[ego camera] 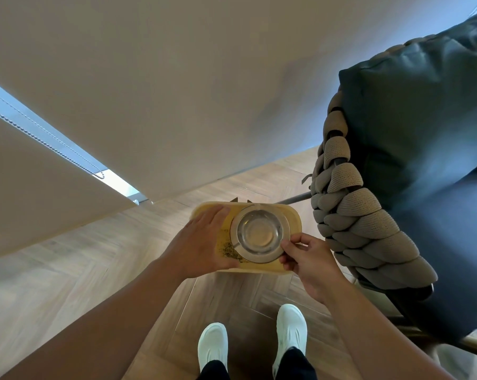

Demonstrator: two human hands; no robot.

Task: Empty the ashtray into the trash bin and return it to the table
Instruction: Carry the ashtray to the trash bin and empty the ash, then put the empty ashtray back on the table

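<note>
A round metal ashtray point(260, 233) is held level over a pale yellow rectangular trash bin point(294, 218) that stands on the wooden floor. Its bowl looks empty and shiny. Greenish-brown ash and crumbs point(230, 249) lie inside the bin, just left of and below the ashtray. My right hand point(308, 266) pinches the ashtray's right rim with thumb and fingers. My left hand point(201, 239) lies flat over the bin's left side with its fingers stretched forward, against the ashtray's left rim. Its thumb is hidden, so its hold is unclear.
A chair with a thick woven beige frame point(350, 215) and a dark blue cushion point(424, 127) stands close on the right. A white wall point(177, 91) and a window blind with a bead chain point(39, 138) rise behind. My white shoes point(291, 329) are on the floor below the bin.
</note>
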